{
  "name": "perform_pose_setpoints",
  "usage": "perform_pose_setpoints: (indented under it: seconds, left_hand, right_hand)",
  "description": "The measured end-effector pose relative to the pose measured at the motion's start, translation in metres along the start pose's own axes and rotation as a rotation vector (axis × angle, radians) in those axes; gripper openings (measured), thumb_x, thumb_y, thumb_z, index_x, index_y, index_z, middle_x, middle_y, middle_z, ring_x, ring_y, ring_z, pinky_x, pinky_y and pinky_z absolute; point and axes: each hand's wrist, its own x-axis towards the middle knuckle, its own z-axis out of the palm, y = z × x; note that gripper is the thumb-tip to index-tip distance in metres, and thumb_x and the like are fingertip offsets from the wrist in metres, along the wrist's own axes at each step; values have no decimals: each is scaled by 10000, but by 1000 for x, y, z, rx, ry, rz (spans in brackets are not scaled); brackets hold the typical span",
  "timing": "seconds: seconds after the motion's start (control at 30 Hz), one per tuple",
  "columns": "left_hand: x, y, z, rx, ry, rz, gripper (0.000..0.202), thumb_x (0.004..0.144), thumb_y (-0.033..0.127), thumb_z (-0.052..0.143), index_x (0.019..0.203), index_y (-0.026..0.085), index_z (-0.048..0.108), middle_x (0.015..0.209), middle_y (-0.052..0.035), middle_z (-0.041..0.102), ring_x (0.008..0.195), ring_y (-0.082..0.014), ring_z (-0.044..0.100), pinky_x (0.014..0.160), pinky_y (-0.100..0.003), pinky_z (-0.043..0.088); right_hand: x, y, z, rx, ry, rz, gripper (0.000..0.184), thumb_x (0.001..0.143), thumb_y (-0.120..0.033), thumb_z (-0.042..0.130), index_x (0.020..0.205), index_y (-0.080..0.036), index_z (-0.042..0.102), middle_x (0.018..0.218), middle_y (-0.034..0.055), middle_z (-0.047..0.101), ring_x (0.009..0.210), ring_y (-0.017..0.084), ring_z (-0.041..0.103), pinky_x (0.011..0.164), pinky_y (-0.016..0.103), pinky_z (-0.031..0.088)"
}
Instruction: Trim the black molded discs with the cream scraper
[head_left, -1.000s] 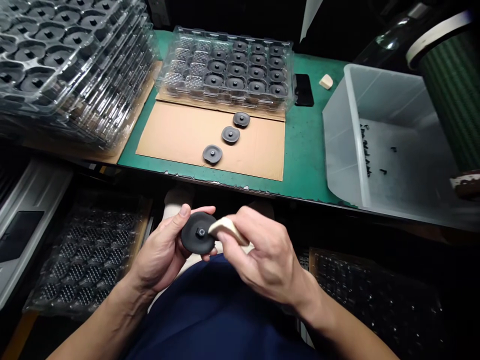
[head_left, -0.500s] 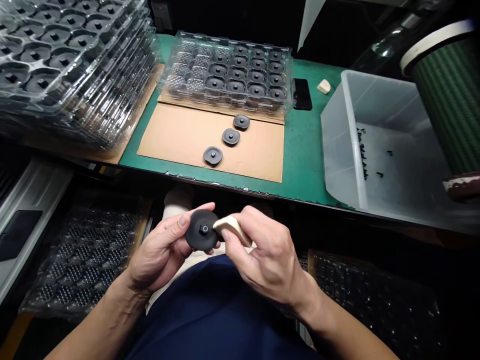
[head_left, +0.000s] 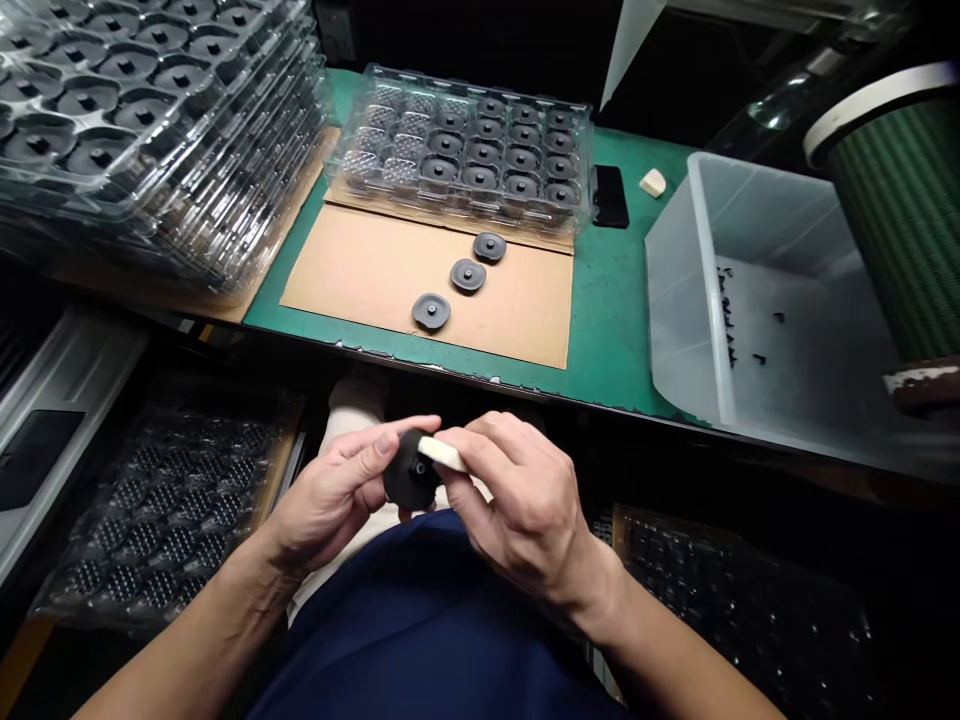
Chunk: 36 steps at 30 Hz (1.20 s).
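Head view: I look down at my two hands over my lap, in front of the green bench (head_left: 607, 300).
Left hand (head_left: 337, 495): my fingers are clamped on a black round disc (head_left: 405, 480); my thumb lies over its top edge and the other fingers curl behind it.
Disc: it stands tilted, its face turned toward my right hand, with a small raised hub at the middle, below the bench edge and above my blue apron (head_left: 435, 620).
Right hand (head_left: 517, 510): my fingers are closed around a cream-coloured pad (head_left: 441, 453), whose tip touches the disc's face beside the hub.
Cardboard sheet (head_left: 360, 270): it lies on the bench and carries three loose discs (head_left: 467, 275) in a slanting row, well apart from my hands.
Clear tray (head_left: 465, 150): it sits at the sheet's far edge; its right-hand pockets hold black discs, its left-hand pockets show none.
Tray stack (head_left: 150, 130): clear trays filled with dark parts are piled on the left.
Plastic bin (head_left: 750, 290): a translucent tub stands on the right with a few small dark bits on its floor.
Spare pad (head_left: 652, 183): it lies beside a dark flat object (head_left: 609, 195) behind the bin.
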Motion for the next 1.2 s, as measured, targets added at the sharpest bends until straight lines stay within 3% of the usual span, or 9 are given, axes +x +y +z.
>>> perform_pose_setpoints:
  seconds: [0.1, 0.27, 0.5, 0.57, 0.7, 0.93, 1.0, 1.1, 1.2]
  left_hand:
    - [-1, -1, 0, -22, -55, -14, 381, 973, 402, 696, 1264, 170, 774, 1067, -132, 773, 829, -197, 714, 693, -266, 628]
    - [-4, 6, -3, -13, 87, 84, 388, 954, 387, 734, 1297, 208, 760, 1053, -90, 783, 869, -177, 723, 804, -251, 621]
    - [0, 5, -5, 13, -126, -48, 435, 994, 439, 659, 1311, 156, 751, 1056, -140, 776, 811, -186, 711, 719, -263, 611]
    - [2, 4, -1, -56, -27, 68, 393, 971, 395, 708, 1307, 195, 754, 1118, -116, 782, 937, -193, 733, 847, -259, 616]
    - [1, 7, -1, -88, 167, 229, 386, 919, 338, 791, 1290, 234, 761, 1152, -75, 788, 1041, -173, 728, 962, -227, 581]
    - [1, 3, -18, -11, -98, -70, 431, 992, 447, 663, 1296, 156, 757, 1013, -118, 780, 779, -173, 705, 698, -260, 619]
    - [3, 2, -15, -79, -105, -54, 413, 1000, 436, 651, 1302, 174, 753, 1033, -112, 783, 826, -182, 720, 754, -277, 631]
    - [6, 2, -7, -147, 62, 164, 361, 944, 308, 755, 1302, 256, 749, 1193, -69, 775, 1054, -176, 725, 979, -265, 589]
    - [6, 5, -4, -126, 188, 303, 398, 873, 249, 834, 1262, 299, 763, 1216, -41, 774, 1139, -189, 714, 1031, -265, 562]
  right_hand:
    - [4, -1, 1, 15, 43, -45, 200, 1014, -164, 599, 1193, -156, 687, 957, 72, 647, 825, 198, 556, 751, 365, 425]
    - [4, -3, 7, 86, 47, 80, 102, 1013, -155, 581, 955, -155, 666, 760, 24, 536, 688, 164, 456, 667, 351, 378]
    - [14, -1, 1, -1, 24, -182, 205, 1002, -146, 619, 1202, -153, 666, 1013, 77, 677, 857, 207, 560, 762, 388, 420]
    - [16, -3, 3, 65, 74, -63, 74, 1012, -163, 607, 1062, -151, 662, 907, 61, 635, 803, 188, 527, 736, 375, 408]
    - [12, -7, 13, 227, 48, 181, 269, 1039, -200, 543, 771, -182, 524, 715, 2, 443, 657, 144, 398, 639, 344, 343]
    - [19, 3, 7, 43, -56, -151, 189, 1039, -163, 550, 1158, -162, 697, 1007, 77, 674, 864, 199, 558, 777, 386, 414]
    - [23, 3, 7, 30, -31, -191, 200, 1034, -172, 570, 1184, -182, 701, 1038, 72, 692, 890, 205, 566, 795, 394, 411]
    - [25, -1, 12, 152, 47, 95, 144, 1054, -243, 566, 1015, -177, 688, 871, 44, 643, 768, 173, 521, 717, 357, 396]
    - [22, -5, 19, 393, -40, 387, 246, 1075, -307, 525, 883, -183, 619, 743, 0, 531, 646, 142, 446, 598, 323, 342]
